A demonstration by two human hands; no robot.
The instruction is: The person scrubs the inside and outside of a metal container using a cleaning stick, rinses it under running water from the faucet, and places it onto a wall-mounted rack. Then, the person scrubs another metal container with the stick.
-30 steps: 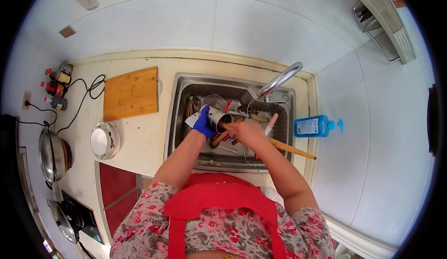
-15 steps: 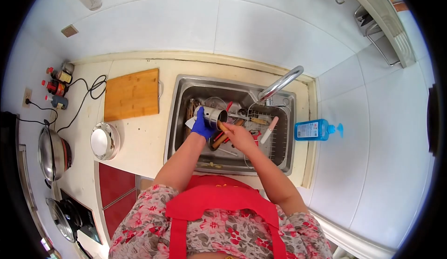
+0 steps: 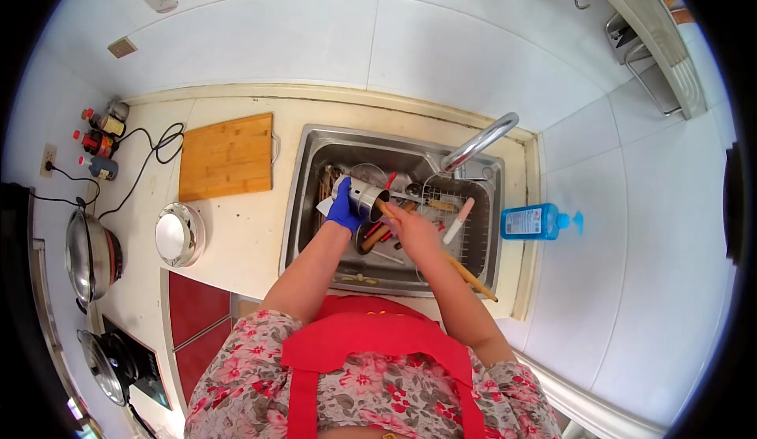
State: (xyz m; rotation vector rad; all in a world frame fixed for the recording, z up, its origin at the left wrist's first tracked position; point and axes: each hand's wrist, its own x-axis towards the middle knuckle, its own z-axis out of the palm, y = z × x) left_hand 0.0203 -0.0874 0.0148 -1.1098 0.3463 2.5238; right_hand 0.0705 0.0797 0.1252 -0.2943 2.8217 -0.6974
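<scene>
My left hand [image 3: 344, 209], in a blue glove, is wrapped round a metal cylinder [image 3: 364, 195] held tilted over the sink [image 3: 303, 238]. The cylinder's open end faces right. My bare right hand [image 3: 408, 226] grips a long wooden stick [image 3: 471, 278]; one end enters the cylinder's mouth and the other sticks out past my forearm toward the sink's front right. Beneath my hands lie several utensils with wooden and red handles. A knife with a pale pink handle [image 3: 465, 209] rests on the wire rack at the right of the sink.
A chrome faucet [image 3: 485, 141] arches over the sink's back right corner. A blue soap bottle [image 3: 530, 222] is to the right. On the left are a wooden cutting board [image 3: 226, 157], stacked bowls [image 3: 175, 235], a cord, sauce bottles [image 3: 97, 143] and a steel pot [image 3: 89, 256].
The stick's far end swung out of sight behind my forearm, then came back into view, lower than at first. My right hand shifted slightly; both hands keep their holds.
</scene>
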